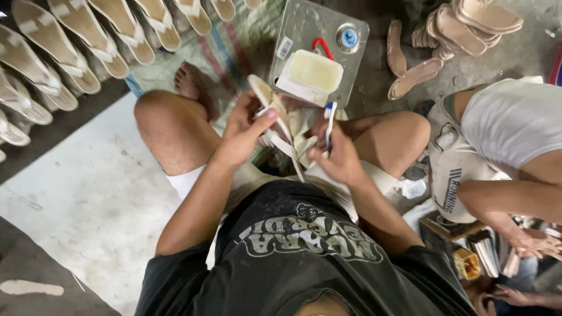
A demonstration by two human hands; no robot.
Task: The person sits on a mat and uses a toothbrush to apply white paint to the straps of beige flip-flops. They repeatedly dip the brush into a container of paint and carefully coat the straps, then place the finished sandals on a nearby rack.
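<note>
Head view: a seated person holds a beige sandal in one hand and a small brush in the other.

Head view: the left hand (243, 131) has its fingers wrapped around the sandal (270, 108), thumb pressed on the sole edge, holding it tilted above the lap with its white straps (287, 149) hanging down. The right hand (338, 157) pinches a toothbrush-like brush (329, 120) narrowly between fingers and thumb, its head just beside the sandal. A tub of pale glue (315, 70) sits on a metal can (304, 26) near the knees. Finished sandals (70, 47) lie in rows at left; another person's arm (503, 202) works at right. Risk, as I judge it: the loose straps could swing into the wet brush and get smeared, or the tilted sandal could slip from the thumb's hold.
</note>
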